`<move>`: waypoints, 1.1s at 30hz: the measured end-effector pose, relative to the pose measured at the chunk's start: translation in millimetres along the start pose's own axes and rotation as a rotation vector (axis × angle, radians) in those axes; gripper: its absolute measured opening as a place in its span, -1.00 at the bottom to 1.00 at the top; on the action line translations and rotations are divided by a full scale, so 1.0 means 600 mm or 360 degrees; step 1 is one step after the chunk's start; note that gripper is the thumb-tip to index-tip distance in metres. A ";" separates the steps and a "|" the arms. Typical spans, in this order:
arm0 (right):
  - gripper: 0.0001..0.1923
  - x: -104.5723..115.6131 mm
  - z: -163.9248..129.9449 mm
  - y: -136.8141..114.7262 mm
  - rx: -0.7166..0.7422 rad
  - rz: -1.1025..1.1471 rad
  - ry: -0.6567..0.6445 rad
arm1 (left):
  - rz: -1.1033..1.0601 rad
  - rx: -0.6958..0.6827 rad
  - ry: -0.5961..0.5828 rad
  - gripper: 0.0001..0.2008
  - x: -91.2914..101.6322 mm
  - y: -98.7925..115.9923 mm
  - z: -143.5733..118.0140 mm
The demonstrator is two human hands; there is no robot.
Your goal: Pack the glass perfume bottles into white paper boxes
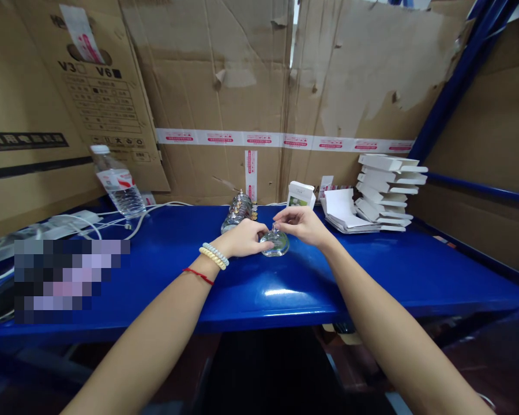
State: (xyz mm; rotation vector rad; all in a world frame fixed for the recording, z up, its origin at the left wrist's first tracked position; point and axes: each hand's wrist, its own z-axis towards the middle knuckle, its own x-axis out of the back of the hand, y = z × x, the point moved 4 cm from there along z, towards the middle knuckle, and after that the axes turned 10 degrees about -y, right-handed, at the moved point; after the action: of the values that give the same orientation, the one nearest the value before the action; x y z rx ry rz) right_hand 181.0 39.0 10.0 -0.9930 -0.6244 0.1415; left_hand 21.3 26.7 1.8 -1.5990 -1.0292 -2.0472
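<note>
A blue counter (372,271) backed by cardboard carries a stack of white cartons (387,187) at the right and a water bottle (117,183) at the left. At its middle, the left hand (245,238) clasps a small glass bottle (275,244), while the right hand (301,223) pinches its top.

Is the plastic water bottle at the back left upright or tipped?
Tipped: the water bottle leans with its white cap up-left, base on the blue shelf, against the cardboard wall.

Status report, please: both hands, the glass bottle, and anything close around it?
Left hand grips small glass bottle on blue shelf. Right hand pinches its top. Row of bottles close behind.
</note>
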 end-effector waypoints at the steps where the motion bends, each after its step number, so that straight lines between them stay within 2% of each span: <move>1: -0.79 -0.001 -0.003 -0.003 0.0019 -0.0088 0.0016 | 0.0001 -0.0004 0.0012 -0.72 -0.001 0.000 0.000; 5: -0.86 -0.011 -0.020 -0.015 0.0065 -0.0441 0.0152 | -0.0038 -0.0017 0.0049 -0.72 -0.004 0.000 0.001; 10: -0.85 -0.050 -0.044 -0.024 0.0180 -0.1002 0.0528 | -0.0038 -0.0033 0.0069 -0.78 -0.008 0.006 0.001; 14: -0.82 -0.084 -0.057 -0.029 0.0012 -0.1255 0.0784 | -0.0091 -0.0024 0.0077 -0.86 -0.010 0.005 0.000; 18: -0.78 -0.104 -0.062 -0.036 -0.0193 -0.1444 0.0799 | -0.0153 -0.0023 0.0067 -0.80 -0.011 0.002 0.002; 22: -0.77 -0.106 -0.060 -0.041 -0.0275 -0.1536 0.0743 | -0.0150 -0.0026 0.0043 -0.79 -0.011 0.003 0.002; 33: -0.85 -0.114 -0.057 -0.046 -0.0550 -0.1364 0.0605 | -0.0109 -0.0005 0.0018 -0.76 -0.010 0.002 0.002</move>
State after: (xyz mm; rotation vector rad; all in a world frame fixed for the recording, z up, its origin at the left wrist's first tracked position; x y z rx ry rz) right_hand 139.2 -27.9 -10.2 -0.9677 -0.6831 -0.9168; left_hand 24.7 26.0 -3.2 -1.5726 -1.0917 -2.1010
